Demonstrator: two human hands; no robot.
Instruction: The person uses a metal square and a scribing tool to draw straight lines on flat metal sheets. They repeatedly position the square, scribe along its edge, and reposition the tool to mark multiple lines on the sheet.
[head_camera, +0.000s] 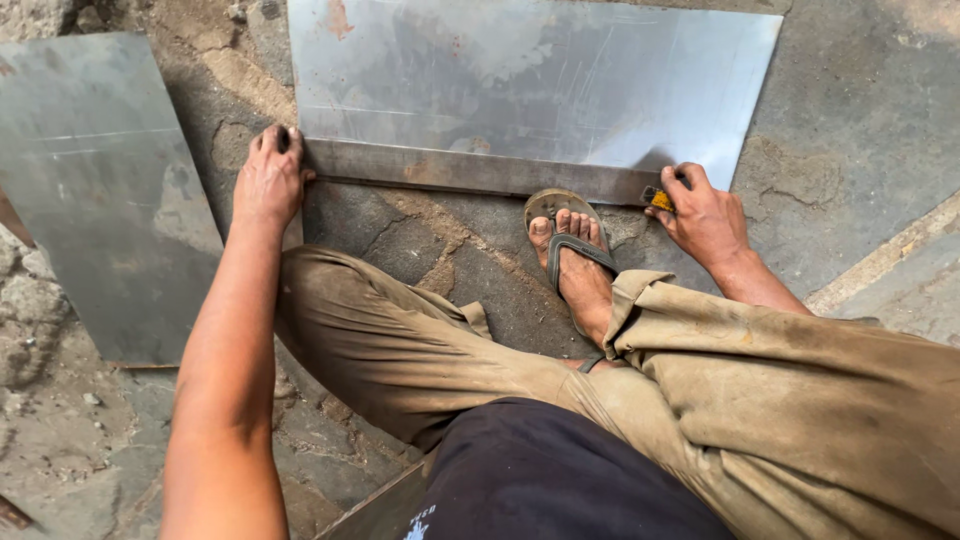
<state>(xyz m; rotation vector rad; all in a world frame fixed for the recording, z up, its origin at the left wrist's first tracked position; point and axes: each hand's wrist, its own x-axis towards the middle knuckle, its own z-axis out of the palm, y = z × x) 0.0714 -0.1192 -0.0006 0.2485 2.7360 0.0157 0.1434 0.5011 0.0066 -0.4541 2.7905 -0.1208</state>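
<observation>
On the cracked grey concrete floor (860, 110), directly ahead of the seated person, lies the large flat rectangular sheet of bare grey metal (520, 85). A long narrow steel straightedge strip (470, 172) rests along its near edge.

Handling: the sheet appears thin, stiff across short spans and likely to flex if lifted by one corner. Its surface looks smooth and slippery, and the cut edges are probably sharp. Judged from this view, it is best taken by two opposite edges with flat palms, not by a corner.

The left hand (270, 180) presses down on the left end of the strip, fingers curled over its end. The right hand (703, 215) is clenched around a small yellow-handled marking tool (660, 199) at the strip's right end. A foot in a grey flip-flop sandal (572, 250) sits just below the strip, near the right hand.

A second grey metal sheet (95, 190) lies to the left, well apart from the first. The person's legs in khaki trousers (800, 400) cross the space before the sheet and limit access from the near side.
</observation>
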